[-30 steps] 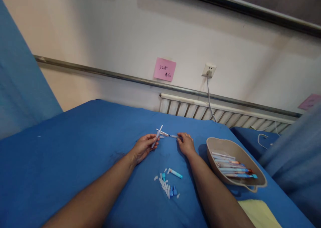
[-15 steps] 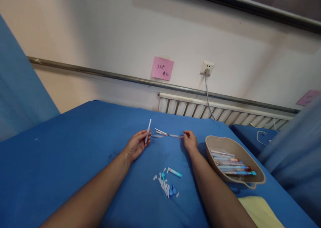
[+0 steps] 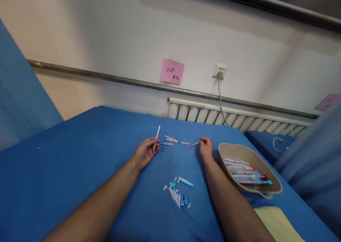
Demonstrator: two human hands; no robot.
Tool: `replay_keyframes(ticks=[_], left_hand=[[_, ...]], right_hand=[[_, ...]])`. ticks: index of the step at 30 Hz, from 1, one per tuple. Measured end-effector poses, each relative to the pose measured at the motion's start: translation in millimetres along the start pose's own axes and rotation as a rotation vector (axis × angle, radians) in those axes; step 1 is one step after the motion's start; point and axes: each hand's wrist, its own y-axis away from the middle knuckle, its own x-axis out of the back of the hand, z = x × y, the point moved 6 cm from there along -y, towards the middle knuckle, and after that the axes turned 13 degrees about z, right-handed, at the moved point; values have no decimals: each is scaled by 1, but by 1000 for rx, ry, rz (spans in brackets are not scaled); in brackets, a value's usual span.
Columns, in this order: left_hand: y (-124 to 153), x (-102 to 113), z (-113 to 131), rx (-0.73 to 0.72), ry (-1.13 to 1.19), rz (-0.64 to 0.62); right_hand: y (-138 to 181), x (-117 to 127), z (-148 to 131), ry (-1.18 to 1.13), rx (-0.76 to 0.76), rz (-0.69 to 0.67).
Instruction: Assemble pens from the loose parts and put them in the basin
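My left hand (image 3: 145,152) is closed around a pale grey pen barrel (image 3: 156,141) with a thin white upper end, held nearly upright above the blue cloth. To its right lie several slim pen parts: a grey barrel with a dark tip (image 3: 167,144), a thin white stick (image 3: 170,138), another grey barrel (image 3: 184,143) and a pink patterned tube (image 3: 194,144). My right hand (image 3: 206,149) is at the right end of that tube, its fingers curled together. Whatever is in them, if anything, is hidden.
Nearer me lie a pile of small white pieces (image 3: 174,194), blue caps (image 3: 183,200) and a turquoise-and-white tube (image 3: 185,182). At right stands a beige basket (image 3: 254,155) of pens, with a yellow cloth (image 3: 275,222) below it. A radiator (image 3: 202,113) and wall are behind.
My right hand has shifted a little to the right, and more of the pink patterned tube shows. My left hand keeps its hold on the grey pen barrel, almost unmoved.
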Motion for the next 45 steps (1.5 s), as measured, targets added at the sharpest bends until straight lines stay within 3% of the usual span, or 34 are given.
replay_keyframes(ticks=[6, 10, 16, 18, 21, 25, 27, 30, 33, 37, 45], left_hand=[[-1, -1, -1, -6, -16, -7], [0, -3, -1, -14, -46, -20], [2, -6, -4, -58, -136, -72], [5, -9, -6, -76, -180, -94], [14, -12, -11, -99, -264, -121], [36, -9, -17, -140, -380, -139], [49, -4, -18, -160, -430, -144], [66, 4, -20, -182, -497, -158], [76, 6, -20, -230, -606, -202], [79, 0, -24, -285, -762, -288], [82, -7, -24, -356, -937, -359]], right_hand=[[-2, 5, -5, 28, -27, -12], [16, 12, -27, 58, 2, -59], [92, 39, -75, 24, 137, -415], [122, 51, -84, 127, 259, -614], [146, 68, -92, 281, 457, -710], [149, 67, -93, 300, 570, -662], [139, 61, -90, 188, 464, -595], [123, 50, -82, -97, 180, -523], [116, 44, -78, -220, 81, -518], [112, 47, -72, -248, 82, -546], [112, 53, -76, -169, 290, -598]])
